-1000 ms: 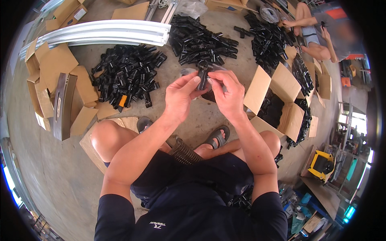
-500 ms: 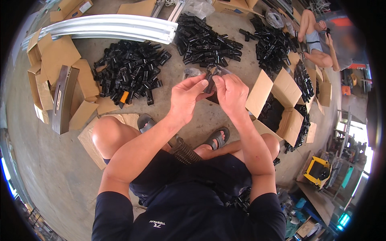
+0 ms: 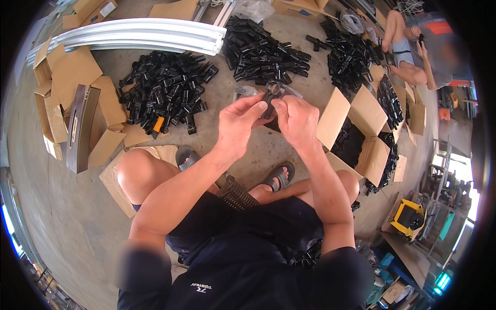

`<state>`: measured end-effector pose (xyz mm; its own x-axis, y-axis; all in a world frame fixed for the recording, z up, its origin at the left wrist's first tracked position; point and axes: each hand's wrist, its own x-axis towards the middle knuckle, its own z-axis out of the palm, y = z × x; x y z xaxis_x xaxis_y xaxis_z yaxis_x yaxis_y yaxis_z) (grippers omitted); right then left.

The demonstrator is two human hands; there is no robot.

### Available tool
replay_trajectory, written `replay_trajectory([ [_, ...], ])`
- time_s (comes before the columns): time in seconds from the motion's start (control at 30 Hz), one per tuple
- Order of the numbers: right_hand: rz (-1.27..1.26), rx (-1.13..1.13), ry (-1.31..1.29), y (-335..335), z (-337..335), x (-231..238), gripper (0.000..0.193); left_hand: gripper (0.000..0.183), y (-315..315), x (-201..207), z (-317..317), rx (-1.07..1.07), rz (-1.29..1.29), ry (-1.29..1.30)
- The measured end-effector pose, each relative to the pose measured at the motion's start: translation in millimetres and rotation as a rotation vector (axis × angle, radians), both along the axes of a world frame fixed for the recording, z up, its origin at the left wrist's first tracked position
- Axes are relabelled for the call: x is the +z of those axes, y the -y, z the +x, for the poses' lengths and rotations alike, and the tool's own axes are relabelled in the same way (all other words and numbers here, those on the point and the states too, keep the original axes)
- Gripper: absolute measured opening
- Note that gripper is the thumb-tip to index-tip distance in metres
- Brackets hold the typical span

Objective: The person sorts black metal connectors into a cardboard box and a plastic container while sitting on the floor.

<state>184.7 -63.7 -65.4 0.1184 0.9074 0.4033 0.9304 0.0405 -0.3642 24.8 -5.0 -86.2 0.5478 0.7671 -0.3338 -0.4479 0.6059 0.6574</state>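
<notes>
In front of me, my left hand point(image 3: 237, 124) pinches a black ring-ended fitting point(image 3: 268, 106) between thumb and fingers. The ring points away from me. Against the fitting's right side, my right hand point(image 3: 296, 121) is closed, thumb and forefinger pressed together; whether it also holds a small piece is hidden. Just beyond the hands lies a pile of similar black fittings point(image 3: 263, 51). Another pile of black fittings point(image 3: 165, 90), with one orange piece point(image 3: 158, 124) at its near edge, is to the left.
An opened cardboard box point(image 3: 368, 111) stands at right with black parts inside. Another box point(image 3: 77, 72) is at left beside a dark long bar point(image 3: 80, 129). Silver metal profiles point(image 3: 139, 35) stretch across the far left. A seated person point(image 3: 413, 51) handles something at far right.
Both hands stay almost in place on the fitting. Its ring shows a little more plainly above the fingers, and the whole view has shifted slightly.
</notes>
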Motion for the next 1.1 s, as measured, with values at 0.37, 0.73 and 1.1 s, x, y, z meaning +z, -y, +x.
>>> replay_trajectory([
  [0.37,0.076,0.04,-0.083,-2.5,-5.6,5.8,0.015,0.025,-3.8,3.4,-1.7,0.02,0.023,-0.019],
  [0.73,0.043,-0.007,-0.193,5.6,-2.7,18.9,0.013,0.025,-4.2,5.0,-2.7,-0.003,0.027,0.029],
  [1.1,0.092,0.003,-0.047,0.1,-4.4,8.5,0.024,0.024,2.9,8.6,-3.0,-0.014,0.038,0.052],
])
